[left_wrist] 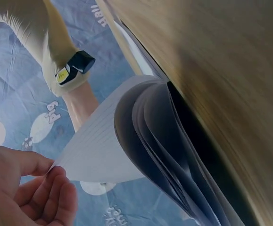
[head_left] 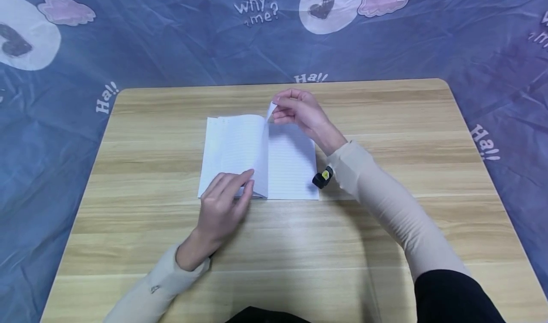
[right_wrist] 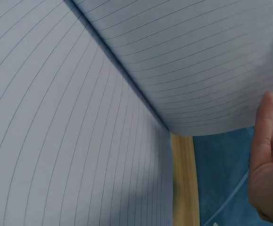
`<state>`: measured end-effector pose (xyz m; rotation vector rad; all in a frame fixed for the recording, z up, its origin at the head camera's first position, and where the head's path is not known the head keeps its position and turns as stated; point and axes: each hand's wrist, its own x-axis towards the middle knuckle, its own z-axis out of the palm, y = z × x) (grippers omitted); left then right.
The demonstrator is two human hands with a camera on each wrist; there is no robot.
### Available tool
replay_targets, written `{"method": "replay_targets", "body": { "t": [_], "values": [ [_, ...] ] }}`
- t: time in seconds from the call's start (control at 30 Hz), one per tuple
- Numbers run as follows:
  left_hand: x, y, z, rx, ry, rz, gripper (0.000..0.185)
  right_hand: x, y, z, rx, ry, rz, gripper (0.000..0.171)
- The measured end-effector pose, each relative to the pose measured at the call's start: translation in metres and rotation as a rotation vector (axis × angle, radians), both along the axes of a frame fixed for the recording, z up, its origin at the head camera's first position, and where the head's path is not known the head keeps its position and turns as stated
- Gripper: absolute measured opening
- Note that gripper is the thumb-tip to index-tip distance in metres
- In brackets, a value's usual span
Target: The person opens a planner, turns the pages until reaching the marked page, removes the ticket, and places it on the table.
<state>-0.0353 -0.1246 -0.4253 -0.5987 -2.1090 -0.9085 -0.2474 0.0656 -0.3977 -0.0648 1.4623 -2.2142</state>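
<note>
- Near the middle of the table (head_left: 385, 228), a little toward its far edge, I saw the notebook (head_left: 291, 166) lying open, its lined pages facing up.
- One page (head_left: 262, 147) stood lifted and curved above the spine; more loose pages bowed beneath it in the left wrist view.
- My right hand (head_left: 299, 111) pinched that page's top corner between thumb and fingers, raised above the notebook's far edge.
- My left hand (head_left: 222, 209) rested on the left-hand pages near the notebook's near edge, fingers fairly straight and pressing flat, gripping nothing.
- A black wrist camera (head_left: 323, 177) with a yellow mark sat on my right sleeve, just beside the notebook's right edge.
- A blue printed cloth (head_left: 171, 33) lay around the table.
</note>
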Motion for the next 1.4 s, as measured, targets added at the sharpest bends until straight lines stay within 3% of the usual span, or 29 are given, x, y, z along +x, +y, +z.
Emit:
{"method": "replay_targets", "body": {
  "t": [0.2,0.33,0.43,0.6,0.7,0.9,1.13,1.4],
  "values": [
    [0.003,-0.006,-0.008,0.025,-0.005,0.046,0.019,0.001,0.013,-0.01,0.057,0.029,-0.004,0.026],
    [0.007,-0.011,-0.011,0.058,-0.031,0.079,0.019,0.002,0.03,-0.022,0.218,0.08,-0.01,0.026],
    [0.009,-0.016,-0.014,0.087,-0.074,0.109,0.02,0.002,0.046,-0.033,0.448,0.19,0.001,0.023],
    [0.015,-0.027,-0.017,0.124,-0.199,0.177,0.02,0.002,0.07,-0.049,0.965,0.545,0.057,0.013],
    [0.017,-0.034,-0.019,0.126,-0.269,0.228,0.019,0.002,0.079,-0.052,1.145,0.667,0.089,0.012],
    [0.015,-0.045,-0.022,0.112,-0.385,0.278,0.02,0.002,0.087,-0.051,1.208,0.687,0.145,0.02],
    [0.01,-0.055,-0.022,-0.025,-0.568,0.315,0.01,0.002,0.089,-0.053,1.274,0.751,0.148,0.017],
    [0.003,-0.059,-0.023,-0.164,-0.792,0.303,0.007,0.003,0.088,-0.053,1.353,0.875,0.122,0.015]
  ]
}}
